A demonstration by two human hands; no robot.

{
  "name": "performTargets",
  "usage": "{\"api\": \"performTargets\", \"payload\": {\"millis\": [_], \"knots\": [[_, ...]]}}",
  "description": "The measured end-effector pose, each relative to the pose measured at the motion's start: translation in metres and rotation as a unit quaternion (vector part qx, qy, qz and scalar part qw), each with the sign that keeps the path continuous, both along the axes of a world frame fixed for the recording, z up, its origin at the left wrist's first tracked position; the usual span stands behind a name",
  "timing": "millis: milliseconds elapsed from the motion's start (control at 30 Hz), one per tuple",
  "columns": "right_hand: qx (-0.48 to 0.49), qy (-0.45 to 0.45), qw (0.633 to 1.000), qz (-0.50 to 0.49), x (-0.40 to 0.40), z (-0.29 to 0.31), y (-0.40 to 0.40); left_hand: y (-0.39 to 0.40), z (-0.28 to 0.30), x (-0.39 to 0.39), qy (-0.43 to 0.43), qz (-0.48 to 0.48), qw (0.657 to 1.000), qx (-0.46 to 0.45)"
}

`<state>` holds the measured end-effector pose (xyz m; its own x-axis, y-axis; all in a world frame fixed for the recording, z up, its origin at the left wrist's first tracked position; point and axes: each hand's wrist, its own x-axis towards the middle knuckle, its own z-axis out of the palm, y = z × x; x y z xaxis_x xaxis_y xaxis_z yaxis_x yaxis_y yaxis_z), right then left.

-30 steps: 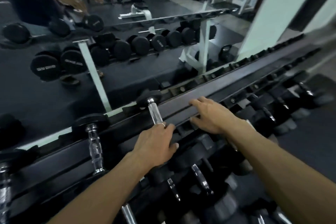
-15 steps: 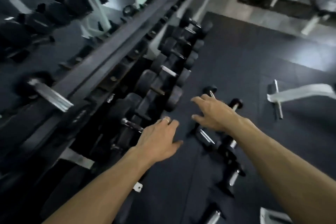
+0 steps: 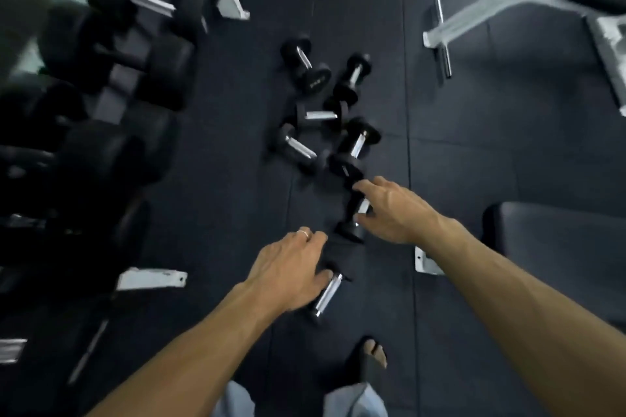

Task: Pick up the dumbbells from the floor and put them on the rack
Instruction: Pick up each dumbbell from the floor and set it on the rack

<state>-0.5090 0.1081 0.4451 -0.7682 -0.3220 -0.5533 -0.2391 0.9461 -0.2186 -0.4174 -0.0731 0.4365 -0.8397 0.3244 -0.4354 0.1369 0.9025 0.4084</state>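
Observation:
Several small black dumbbells with chrome handles lie scattered on the dark rubber floor (image 3: 237,179) in the middle of the head view. The nearest dumbbell (image 3: 330,288) lies right under my left hand (image 3: 288,267), whose fingers are spread above its handle, holding nothing. A second dumbbell (image 3: 352,223) sits just below my right hand (image 3: 393,210), which is open with fingers apart over it. Further off lie more, such as one dumbbell (image 3: 306,66) at the far end of the pile. The dumbbell rack (image 3: 111,71) with big black dumbbells stands along the left.
A white bench frame (image 3: 481,15) stands at the upper right. A black bench pad (image 3: 555,247) sits at the right, with a white foot (image 3: 426,264) beside my right forearm. A white rack foot (image 3: 150,278) lies left. My foot (image 3: 372,355) is at the bottom.
My view has swung from the rack top down to the floor. Both hands have left the rack and now hover over the scattered dumbbells, still holding nothing.

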Motion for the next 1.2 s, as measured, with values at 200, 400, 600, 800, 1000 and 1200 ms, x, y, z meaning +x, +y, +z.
{"api": "performTargets", "payload": {"millis": [200,400,600,800,1000,1200], "knots": [[0.011,-0.090,0.996,0.016,0.031,-0.138,0.062,0.054,-0.132,0.032,-0.084,0.000,0.996,-0.038],[0.013,-0.138,0.990,-0.023,0.060,-0.277,0.086,0.067,-0.265,0.047,-0.111,-0.004,0.992,-0.058],[-0.016,-0.159,0.981,-0.110,0.089,-0.409,0.093,0.069,-0.402,0.069,-0.144,0.005,0.988,-0.053],[-0.070,-0.130,0.974,-0.173,0.106,-0.492,0.088,0.069,-0.491,0.088,-0.162,0.040,0.985,-0.033],[-0.146,-0.079,0.967,-0.194,0.107,-0.533,0.081,0.073,-0.531,0.092,-0.227,0.107,0.967,0.033],[-0.171,-0.059,0.961,-0.208,0.107,-0.541,0.083,0.079,-0.534,0.093,-0.228,0.135,0.963,0.049]]}}
